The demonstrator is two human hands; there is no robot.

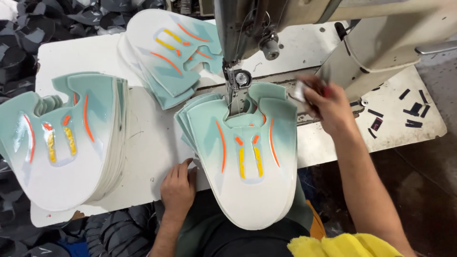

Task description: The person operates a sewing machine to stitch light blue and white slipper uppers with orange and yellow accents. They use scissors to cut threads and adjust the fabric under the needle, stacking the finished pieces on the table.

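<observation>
A stack of mint-and-white shoe upper panels [247,157] with orange and yellow stripes lies on the white table [147,143], its top edge under the needle and presser foot [234,93] of a sewing machine [295,19]. My left hand [179,186] rests flat at the table's front edge, fingers touching the stack's left side. Past the stack's right corner, beside the machine body, my right hand [323,105] is blurred and pinches a small pale piece [299,91].
A thick pile of the same panels [62,138] sits at the table's left. Another pile [173,52] lies at the back centre. Small black tabs [412,112] are scattered at the right end. Dark fabric pieces [28,33] surround the table. A yellow cloth [342,245] lies at bottom right.
</observation>
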